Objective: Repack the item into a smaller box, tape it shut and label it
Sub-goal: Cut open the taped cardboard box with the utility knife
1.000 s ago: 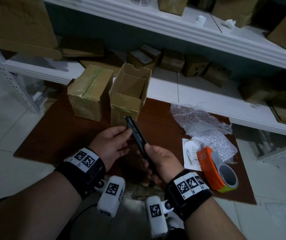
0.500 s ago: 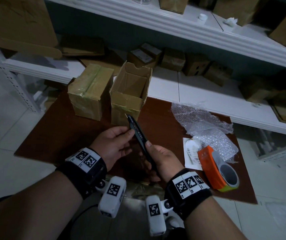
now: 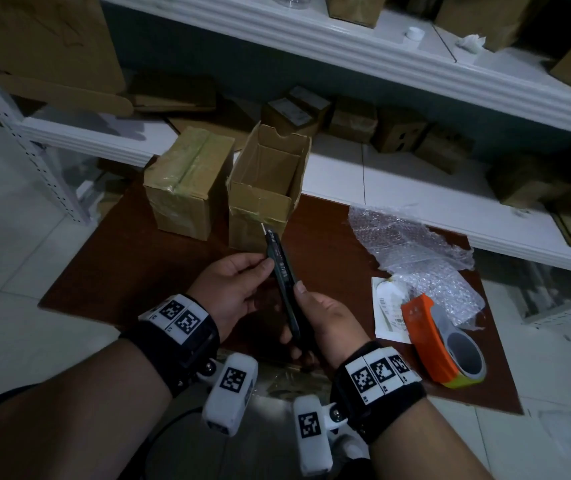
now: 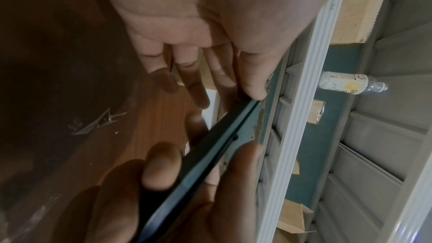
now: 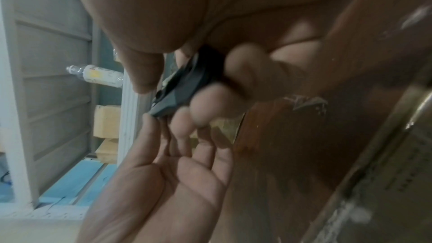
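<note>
Right hand [image 3: 325, 317] grips the dark cutter [image 3: 282, 271] by its lower end; left hand [image 3: 232, 289] pinches its upper part with thumb and fingertips, tip near the open box [image 3: 266, 202]. Brown table [image 3: 111, 271], white shelves [image 3: 398, 181] behind.

White lettering runs along the dark utility knife [image 3: 282, 271] near its tip, too small and tilted to read for certain. The white label sheet [image 3: 389, 311] by the tape dispenser [image 3: 429, 341] carries barcode-like print, the bottle [image 4: 348, 83] a printed wrapper; neither is legible.
</note>
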`<state>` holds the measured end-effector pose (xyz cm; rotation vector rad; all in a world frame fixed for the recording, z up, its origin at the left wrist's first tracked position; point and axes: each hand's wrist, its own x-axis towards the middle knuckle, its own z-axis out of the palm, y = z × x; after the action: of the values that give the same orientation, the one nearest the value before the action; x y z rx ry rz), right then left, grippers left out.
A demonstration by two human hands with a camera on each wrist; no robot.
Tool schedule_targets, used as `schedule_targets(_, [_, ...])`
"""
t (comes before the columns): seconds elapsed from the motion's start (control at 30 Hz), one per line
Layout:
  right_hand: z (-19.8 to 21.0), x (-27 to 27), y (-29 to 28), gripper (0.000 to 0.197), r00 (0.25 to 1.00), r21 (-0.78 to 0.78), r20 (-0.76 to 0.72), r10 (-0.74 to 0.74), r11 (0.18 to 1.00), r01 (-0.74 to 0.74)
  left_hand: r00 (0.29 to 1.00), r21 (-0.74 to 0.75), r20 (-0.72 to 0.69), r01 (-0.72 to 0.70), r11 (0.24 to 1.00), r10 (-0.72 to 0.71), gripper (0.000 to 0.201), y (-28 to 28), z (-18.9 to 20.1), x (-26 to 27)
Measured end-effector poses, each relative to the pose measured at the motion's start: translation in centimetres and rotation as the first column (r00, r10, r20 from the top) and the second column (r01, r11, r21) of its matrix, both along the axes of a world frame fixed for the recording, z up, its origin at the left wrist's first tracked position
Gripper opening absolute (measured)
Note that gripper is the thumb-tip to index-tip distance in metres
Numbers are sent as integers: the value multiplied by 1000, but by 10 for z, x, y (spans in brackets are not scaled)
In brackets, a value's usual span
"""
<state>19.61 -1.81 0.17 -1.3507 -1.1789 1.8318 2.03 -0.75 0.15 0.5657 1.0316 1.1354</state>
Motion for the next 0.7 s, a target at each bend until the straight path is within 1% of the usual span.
schedule_targets(0.07, [4,-5,-1,39,1000,-10,-14,13,1000,-13,1000,-2,-20,-12,1000,12,19,-1,1,-2])
schedule_targets(0.17, [10,-17,3,38,998,20,-65,25,1000,-23,998,-17,-53,-27,999,26,17,-3,5,-7])
schedule_targets(0.23, [12,-25,7,29,994,15,-109,9,1000,-7,996,-24,-70,-57,998,55,16,-3,10,-13])
schedule_targets(0.3, [14,-32,11,22,990,19,-138,-18,1000,21,987,-21,-119,-112,993,109,16,-3,17,-20])
schedule_targets(0.4, [17,-39,14,23,990,80,-111,-82,993,91,962,27,-188,-197,980,198,13,4,33,-30])
schedule_targets(0.5, [22,-39,19,25,983,100,-108,-149,982,160,922,51,-240,-302,952,305,6,21,51,-44])
schedule_targets(0.57, [25,-36,23,26,979,105,-102,-174,977,185,863,108,-308,-387,916,401,2,36,64,-58])
schedule_targets(0.6, [27,-35,25,26,978,105,-97,-184,976,193,810,160,-370,-428,889,456,4,44,71,-66])
schedule_targets(0.63, [28,-33,27,26,976,100,-95,-194,974,203,735,222,-457,-450,865,500,4,51,78,-72])
schedule_targets(0.7, [29,-29,30,28,972,89,-97,-214,971,223,547,335,-644,-427,840,535,2,64,91,-83])
